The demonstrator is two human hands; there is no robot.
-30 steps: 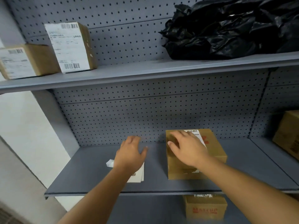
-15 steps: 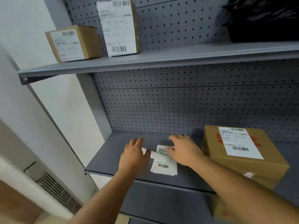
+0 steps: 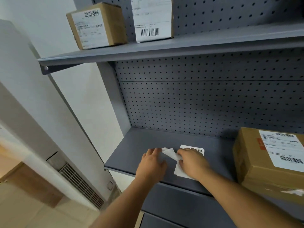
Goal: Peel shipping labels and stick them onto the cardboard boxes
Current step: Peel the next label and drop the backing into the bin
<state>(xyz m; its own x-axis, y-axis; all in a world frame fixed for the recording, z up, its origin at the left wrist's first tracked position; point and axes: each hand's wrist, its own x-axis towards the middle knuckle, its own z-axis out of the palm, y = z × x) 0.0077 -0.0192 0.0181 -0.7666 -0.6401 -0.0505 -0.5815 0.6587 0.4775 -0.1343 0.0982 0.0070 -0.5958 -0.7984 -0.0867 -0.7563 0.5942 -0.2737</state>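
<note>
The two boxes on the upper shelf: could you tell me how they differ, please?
The left box shows bare brown cardboard on top and side; the right box shows mostly its label-covered front. The left box is turned at an angle; the right box faces forward. Both carry white barcode labels on the upper shelf.

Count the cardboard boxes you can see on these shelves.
3. Two boxes stand on the upper shelf: one at its left end, one beside it, cut off by the frame's top. A third sits on the lower shelf, right. More may lie outside the frame.

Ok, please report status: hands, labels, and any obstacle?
Both hands, left and right, on label stack. Corner lifted, not peeled. Labelled box beside. Nothing blocking.
</note>
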